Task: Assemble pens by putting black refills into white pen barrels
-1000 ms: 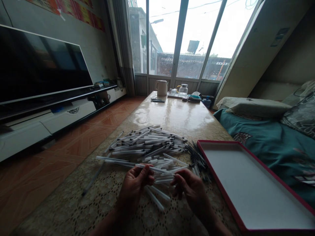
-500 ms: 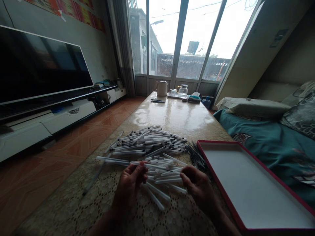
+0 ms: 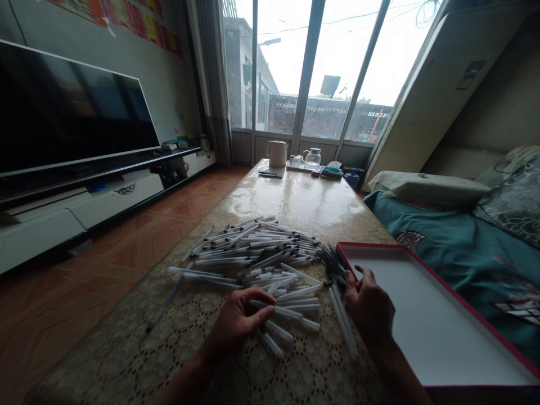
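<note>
A heap of several white pen barrels (image 3: 253, 253) lies on the lace-covered table (image 3: 126, 349), with a bunch of thin dark refills (image 3: 331, 264) at its right side. My left hand (image 3: 240, 320) rests at the near edge of the heap, its fingers curled round a white barrel (image 3: 274, 309). My right hand (image 3: 369, 306) sits between the dark refills and the red-rimmed box lid (image 3: 426, 315). It lies next to the lid's near-left rim. The fingers are bent and pressed down; what they touch is hidden.
A kettle (image 3: 277, 152), a glass jug (image 3: 314, 157) and a phone (image 3: 270, 174) stand at the table's far end. A television (image 3: 63, 112) on a low stand fills the left. A teal-covered couch (image 3: 464, 247) with pillows lies on the right.
My hands were together over the heap holding a barrel. My right hand has let go and moved right to the lid's edge; my left hand has dropped lower, still on a barrel.
</note>
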A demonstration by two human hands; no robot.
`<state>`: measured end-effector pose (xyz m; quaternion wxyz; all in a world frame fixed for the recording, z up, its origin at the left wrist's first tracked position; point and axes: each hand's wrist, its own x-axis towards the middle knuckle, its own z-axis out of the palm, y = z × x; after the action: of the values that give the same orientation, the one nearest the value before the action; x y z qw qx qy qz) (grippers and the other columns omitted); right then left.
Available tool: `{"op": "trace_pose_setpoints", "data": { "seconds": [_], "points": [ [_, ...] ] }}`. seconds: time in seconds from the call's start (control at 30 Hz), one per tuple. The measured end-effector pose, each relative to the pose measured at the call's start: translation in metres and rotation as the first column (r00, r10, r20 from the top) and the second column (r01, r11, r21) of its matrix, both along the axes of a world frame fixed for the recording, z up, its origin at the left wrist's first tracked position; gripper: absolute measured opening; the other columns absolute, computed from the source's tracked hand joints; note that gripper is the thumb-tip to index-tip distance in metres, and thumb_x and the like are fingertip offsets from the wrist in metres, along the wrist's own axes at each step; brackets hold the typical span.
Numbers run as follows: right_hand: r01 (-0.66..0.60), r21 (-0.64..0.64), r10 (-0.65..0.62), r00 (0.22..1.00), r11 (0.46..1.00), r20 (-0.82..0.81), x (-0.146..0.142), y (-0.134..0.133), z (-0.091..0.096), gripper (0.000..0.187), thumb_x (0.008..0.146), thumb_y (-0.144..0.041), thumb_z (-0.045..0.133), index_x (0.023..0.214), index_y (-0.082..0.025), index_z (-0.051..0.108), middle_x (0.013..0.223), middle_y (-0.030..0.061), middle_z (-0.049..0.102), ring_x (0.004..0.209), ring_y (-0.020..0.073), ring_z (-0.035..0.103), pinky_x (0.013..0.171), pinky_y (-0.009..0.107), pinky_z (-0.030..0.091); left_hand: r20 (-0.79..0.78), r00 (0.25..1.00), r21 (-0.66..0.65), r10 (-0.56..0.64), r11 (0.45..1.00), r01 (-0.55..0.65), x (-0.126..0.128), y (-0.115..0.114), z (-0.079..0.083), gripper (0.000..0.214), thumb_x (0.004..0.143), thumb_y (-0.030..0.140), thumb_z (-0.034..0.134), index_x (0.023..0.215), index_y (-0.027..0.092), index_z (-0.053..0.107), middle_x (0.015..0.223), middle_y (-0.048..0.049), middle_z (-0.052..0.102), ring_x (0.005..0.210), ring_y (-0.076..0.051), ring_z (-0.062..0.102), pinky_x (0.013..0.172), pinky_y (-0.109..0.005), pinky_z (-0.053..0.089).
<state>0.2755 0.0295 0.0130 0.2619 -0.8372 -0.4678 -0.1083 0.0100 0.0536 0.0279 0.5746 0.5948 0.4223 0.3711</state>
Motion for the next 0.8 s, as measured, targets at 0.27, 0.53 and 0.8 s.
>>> {"op": "trace_pose_setpoints", "data": {
  "seconds": [0.27, 0.53, 0.8],
  "points": [
    [-0.112, 0.000, 0.112, 0.993, 0.994, -0.042, -0.007, -0.004, -0.008, 0.024, 0.089, -0.031, 0.047, 0.103, -0.018, 0.061, 0.068, 0.0053, 0.069, 0.056, 0.0190, 0.062, 0.047, 0.023, 0.030, -0.418, 0.904, 0.470, 0.086, 0.872, 0.134, -0.006, 0.004, -0.005, 0.018, 0.071, 0.024, 0.068, 0.088, 0.022, 0.074, 0.086, -0.0062, 0.063, 0.068, -0.017, 0.060, 0.063, -0.026, 0.046],
    [-0.188, 0.023, 0.189, 0.981, 0.982, -0.051, -0.012, -0.005, -0.015, 0.025, 0.088, -0.033, 0.044, 0.099, -0.019, 0.062, 0.074, 0.0063, 0.071, 0.061, 0.0215, 0.065, 0.051, 0.025, 0.036, -0.527, 0.786, 0.561, 0.324, 0.827, 0.034, -0.009, 0.005, -0.011, 0.033, 0.072, 0.028, 0.068, 0.105, 0.025, 0.065, 0.097, -0.0048, 0.056, 0.077, -0.019, 0.061, 0.070, -0.029, 0.048],
    [-0.267, 0.058, 0.271, 0.961, 0.962, -0.063, -0.016, -0.007, -0.015, 0.028, 0.088, -0.032, 0.040, 0.096, -0.019, 0.063, 0.080, 0.0080, 0.072, 0.063, 0.0218, 0.066, 0.052, 0.026, 0.040, -0.625, 0.745, 0.493, 0.233, 0.858, 0.145, -0.007, -0.007, -0.001, 0.030, 0.075, 0.025, 0.065, 0.104, 0.025, 0.064, 0.102, -0.0057, 0.058, 0.082, -0.020, 0.062, 0.071, -0.028, 0.046]
  ]
}}
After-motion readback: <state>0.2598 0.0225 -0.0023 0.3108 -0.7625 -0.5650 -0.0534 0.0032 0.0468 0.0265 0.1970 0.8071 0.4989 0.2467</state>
